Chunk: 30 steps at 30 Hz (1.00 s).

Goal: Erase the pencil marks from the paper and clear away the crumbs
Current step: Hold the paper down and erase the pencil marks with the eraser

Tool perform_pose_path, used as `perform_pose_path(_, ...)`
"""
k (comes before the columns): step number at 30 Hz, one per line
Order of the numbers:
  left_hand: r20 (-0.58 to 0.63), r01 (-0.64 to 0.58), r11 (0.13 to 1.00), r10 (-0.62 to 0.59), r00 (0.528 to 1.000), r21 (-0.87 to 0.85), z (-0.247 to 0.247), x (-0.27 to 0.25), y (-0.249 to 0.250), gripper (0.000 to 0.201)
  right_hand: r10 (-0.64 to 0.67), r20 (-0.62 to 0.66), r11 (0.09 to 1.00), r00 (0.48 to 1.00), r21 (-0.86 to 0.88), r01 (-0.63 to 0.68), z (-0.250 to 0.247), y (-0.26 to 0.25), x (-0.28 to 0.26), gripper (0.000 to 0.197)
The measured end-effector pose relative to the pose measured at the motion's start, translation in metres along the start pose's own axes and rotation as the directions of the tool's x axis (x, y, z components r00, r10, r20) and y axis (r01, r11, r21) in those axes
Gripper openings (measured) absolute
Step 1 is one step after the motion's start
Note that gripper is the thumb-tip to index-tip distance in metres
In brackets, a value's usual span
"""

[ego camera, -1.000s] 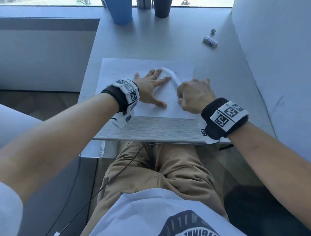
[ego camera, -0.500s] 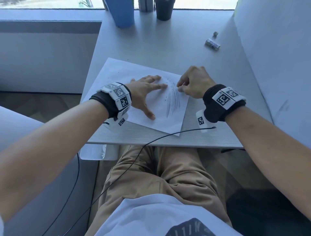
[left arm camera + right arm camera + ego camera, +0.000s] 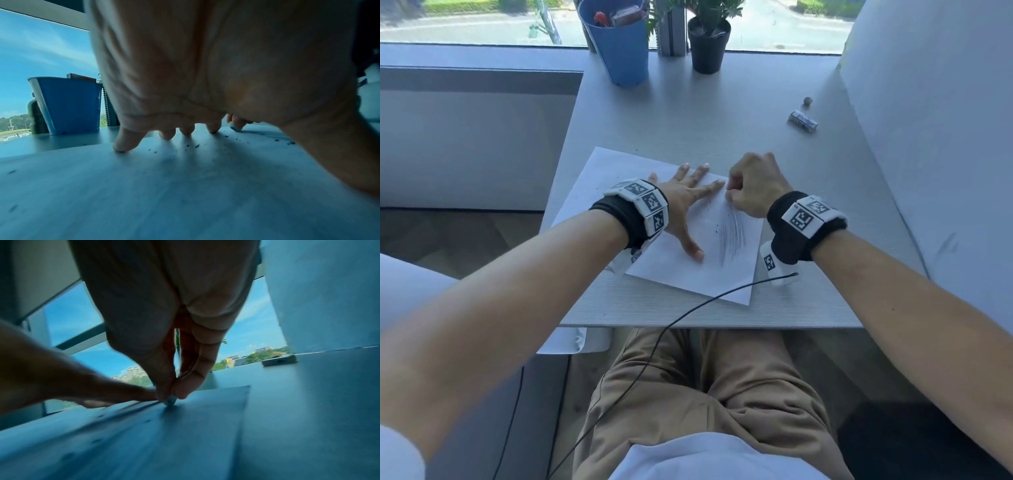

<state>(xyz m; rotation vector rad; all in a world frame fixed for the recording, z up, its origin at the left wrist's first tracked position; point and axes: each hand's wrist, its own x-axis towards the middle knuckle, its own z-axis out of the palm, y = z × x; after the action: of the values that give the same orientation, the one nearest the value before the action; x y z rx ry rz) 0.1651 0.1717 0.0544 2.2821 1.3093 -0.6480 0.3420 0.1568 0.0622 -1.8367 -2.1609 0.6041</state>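
A white paper (image 3: 688,277) lies askew on the grey desk (image 3: 722,113). Grey pencil strokes (image 3: 732,236) run down its right part, and dark crumbs (image 3: 191,146) are scattered over the sheet. My left hand (image 3: 688,205) presses flat on the paper with fingers spread, left of the strokes. My right hand (image 3: 729,193) is at the far end of the strokes, beside the left index fingertip. It pinches a small eraser (image 3: 171,401) between thumb and finger, with the eraser's tip touching the paper.
A blue bucket (image 3: 616,48) and a black plant pot (image 3: 707,44) stand at the desk's far edge. A small wrapped block (image 3: 803,120) and a little ball (image 3: 807,100) lie at the far right. A black cable (image 3: 688,311) crosses the paper's near corner. A pale panel (image 3: 928,137) borders the right.
The paper's right edge, curled up a second ago, now lies flat and the sheet is turned askew. My right hand has moved to the far end of the strokes.
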Motion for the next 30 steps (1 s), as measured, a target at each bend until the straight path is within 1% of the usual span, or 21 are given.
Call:
perform_pose_path(1, 0.006, 0.007, 1.0, -0.007, 1.0, 0.005, 0.0, 0.001, 0.001, 0.152, -0.033, 0.037, 0.999, 0.999, -0.005, 0.033, 0.002, -0.005, -0.001, 0.013)
perform_pose_path(2, 0.007, 0.012, 1.0, -0.012, 1.0, 0.009, -0.001, 0.001, 0.001, 0.152, -0.037, 0.053, 0.999, 0.998, -0.013, 0.038, 0.0, -0.006, 0.001, 0.014)
perform_pose_path(3, 0.007, 0.015, 1.0, -0.015, 1.0, 0.009, -0.001, 0.001, 0.001, 0.153, -0.012, 0.042, 1.0, 0.999, -0.02, 0.013, -0.003, -0.004, 0.007, 0.014)
perform_pose_path(5, 0.011, 0.022, 1.0, -0.022, 1.0, -0.001, -0.002, 0.0, 0.003, 0.152, 0.07, -0.025, 0.998, 0.997, -0.002, -0.07, -0.01, 0.001, 0.016, 0.013)
perform_pose_path(6, 0.011, 0.026, 1.0, -0.026, 1.0, -0.007, -0.002, -0.001, 0.004, 0.152, 0.074, -0.028, 0.997, 0.997, -0.003, -0.074, -0.011, -0.001, 0.016, 0.013)
perform_pose_path(9, 0.017, 0.039, 0.999, -0.038, 0.999, -0.021, -0.001, 0.0, 0.004, 0.153, -0.059, 0.094, 0.996, 0.994, -0.058, 0.064, -0.005, -0.011, 0.008, 0.015)
perform_pose_path(10, 0.015, 0.041, 0.999, -0.04, 0.999, -0.023, -0.001, 0.001, 0.004, 0.153, -0.048, 0.087, 0.997, 0.995, -0.053, 0.052, -0.007, -0.01, 0.008, 0.015)
perform_pose_path(12, 0.013, 0.043, 0.999, -0.043, 0.999, -0.029, -0.001, 0.0, 0.005, 0.152, 0.049, -0.004, 0.999, 0.999, -0.006, -0.05, -0.014, -0.002, 0.015, 0.011)
perform_pose_path(13, 0.013, 0.047, 0.998, -0.046, 0.999, -0.03, -0.001, -0.001, 0.005, 0.152, 0.066, -0.028, 0.998, 0.997, 0.008, -0.065, -0.015, 0.0, 0.017, 0.01)
perform_pose_path(14, 0.016, 0.05, 0.998, -0.05, 0.999, -0.031, -0.001, -0.002, 0.005, 0.152, 0.045, -0.005, 0.999, 0.999, -0.001, -0.045, -0.013, -0.003, 0.015, 0.01)
perform_pose_path(16, 0.019, 0.055, 0.998, -0.054, 0.998, -0.04, 0.0, -0.001, 0.005, 0.153, -0.033, 0.078, 0.999, 0.996, -0.033, 0.036, -0.007, -0.01, 0.011, 0.013)
perform_pose_path(17, 0.015, 0.054, 0.998, -0.054, 0.998, -0.042, 0.0, 0.0, 0.005, 0.153, -0.024, 0.066, 0.999, 0.998, -0.025, 0.026, -0.008, -0.009, 0.012, 0.013)
perform_pose_path(19, 0.007, 0.058, 0.997, -0.058, 0.998, -0.05, 0.0, -0.001, 0.007, 0.153, 0.063, -0.03, 0.998, 0.998, 0.022, -0.063, -0.013, -0.002, 0.018, 0.011)
perform_pose_path(20, 0.006, 0.065, 0.996, -0.065, 0.998, -0.057, 0.001, -0.001, 0.008, 0.153, 0.076, -0.054, 0.997, 0.996, 0.035, -0.074, -0.014, 0.0, 0.019, 0.011)
perform_pose_path(21, 0.008, 0.073, 0.996, -0.073, 0.997, -0.058, 0.001, -0.002, 0.008, 0.153, 0.052, -0.031, 0.998, 0.998, 0.028, -0.051, -0.012, -0.002, 0.019, 0.011)
perform_pose_path(23, 0.015, 0.081, 0.995, -0.08, 0.997, -0.059, 0.002, -0.003, 0.008, 0.152, -0.03, 0.056, 1.0, 0.998, -0.008, 0.03, -0.005, -0.008, 0.012, 0.013)
perform_pose_path(24, 0.012, 0.08, 0.995, -0.079, 0.997, -0.06, 0.001, -0.002, 0.009, 0.152, -0.03, 0.057, 1.0, 0.998, -0.008, 0.03, -0.004, -0.007, 0.011, 0.014)
perform_pose_path(26, 0.007, 0.078, 0.995, -0.078, 0.997, -0.062, 0.002, -0.002, 0.011, 0.152, 0.063, -0.027, 0.998, 0.998, 0.031, -0.062, -0.01, 0.0, 0.016, 0.011)
perform_pose_path(27, 0.005, 0.082, 0.995, -0.082, 0.997, -0.063, 0.002, -0.002, 0.011, 0.152, 0.087, -0.054, 0.995, 0.995, 0.048, -0.084, -0.011, 0.002, 0.018, 0.01)
perform_pose_path(30, 0.003, 0.093, 0.994, -0.093, 0.996, -0.062, 0.004, -0.002, 0.012, 0.153, 0.004, 0.023, 1.0, 1.0, 0.001, -0.004, -0.007, -0.004, 0.015, 0.01)
